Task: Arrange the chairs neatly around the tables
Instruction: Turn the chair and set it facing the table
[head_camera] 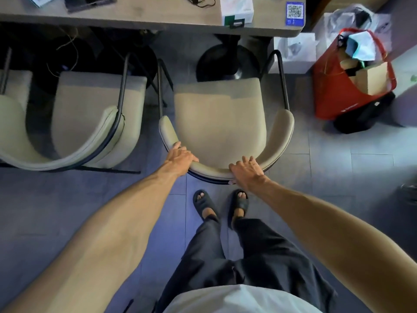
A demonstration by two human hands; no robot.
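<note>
A beige padded chair (220, 123) with a curved backrest and black metal frame stands in front of me, its seat facing the grey table (158, 18) above. My left hand (181, 155) grips the left part of the curved backrest. My right hand (247, 169) rests over the backrest's right part, fingers curled on its top edge. A second matching chair (94, 114) stands to the left, its front partly under the table. The round black table base (228, 62) sits just beyond the held chair's seat.
A red bag (352, 84) stuffed with items and a black bag (365, 116) sit on the floor at the right, with white plastic bags (352, 16) behind. On the table lie a white box (235, 10), a QR-code sign (294, 13) and cables. My sandalled feet (221, 205) stand behind the chair.
</note>
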